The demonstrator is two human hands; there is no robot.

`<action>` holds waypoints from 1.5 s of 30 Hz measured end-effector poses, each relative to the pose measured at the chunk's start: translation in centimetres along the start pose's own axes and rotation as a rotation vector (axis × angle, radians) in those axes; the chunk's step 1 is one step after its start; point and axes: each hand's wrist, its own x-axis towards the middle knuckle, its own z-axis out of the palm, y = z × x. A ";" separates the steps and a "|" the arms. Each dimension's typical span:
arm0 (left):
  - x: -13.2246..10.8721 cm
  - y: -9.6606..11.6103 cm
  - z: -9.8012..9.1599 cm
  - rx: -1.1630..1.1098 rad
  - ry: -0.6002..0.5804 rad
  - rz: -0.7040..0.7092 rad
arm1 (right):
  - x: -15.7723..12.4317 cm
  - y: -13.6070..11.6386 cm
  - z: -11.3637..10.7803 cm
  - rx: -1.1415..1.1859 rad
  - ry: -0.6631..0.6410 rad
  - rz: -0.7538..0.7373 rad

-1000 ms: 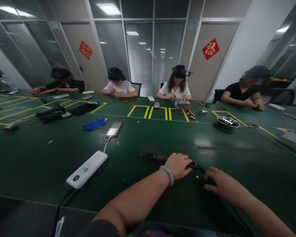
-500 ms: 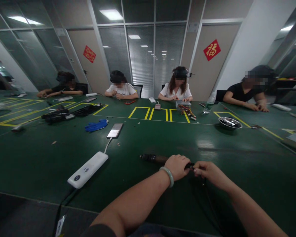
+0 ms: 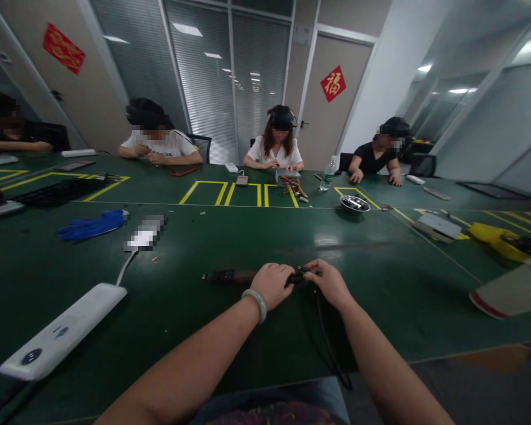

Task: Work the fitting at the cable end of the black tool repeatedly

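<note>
A dark cylindrical tool [image 3: 225,276] with a brownish handle lies on the green table [image 3: 248,236] just in front of me. My left hand [image 3: 272,284], with a pale bangle on the wrist, is closed over the tool's right end. My right hand [image 3: 330,282] pinches the black cable [image 3: 325,336] where it meets the tool. The cable runs from there toward me and drops off the table's near edge. The two hands nearly touch.
A white power strip [image 3: 59,335] and a phone [image 3: 144,235] lie at the left, with a blue glove [image 3: 92,224] beyond. A metal bowl [image 3: 354,204] and water bottle [image 3: 328,173] stand farther back. Several people sit along the far side. A yellow object [image 3: 498,239] lies at the right.
My right hand moved left from the table to the cable end beside my left hand. The camera view has swung to the right.
</note>
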 end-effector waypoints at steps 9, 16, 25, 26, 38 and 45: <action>0.0 0.3 0.4 0.039 0.040 0.018 | -0.8 -1.3 -0.5 -0.412 0.012 -0.244; 0.2 0.1 0.7 0.022 0.030 0.009 | -1.0 -1.7 -0.6 -0.441 0.060 -0.317; 0.3 0.0 0.5 0.014 0.015 0.003 | -1.3 -2.3 -0.7 -0.470 0.062 -0.357; 0.3 0.0 0.5 0.012 0.017 0.005 | -1.3 -2.3 -0.7 -0.471 0.067 -0.352; 0.5 0.1 0.3 -0.009 0.011 -0.010 | -1.3 -2.1 -0.4 -0.445 0.060 -0.313; 0.6 0.3 0.4 0.007 0.005 -0.004 | -1.2 -1.9 0.1 -0.498 0.068 -0.309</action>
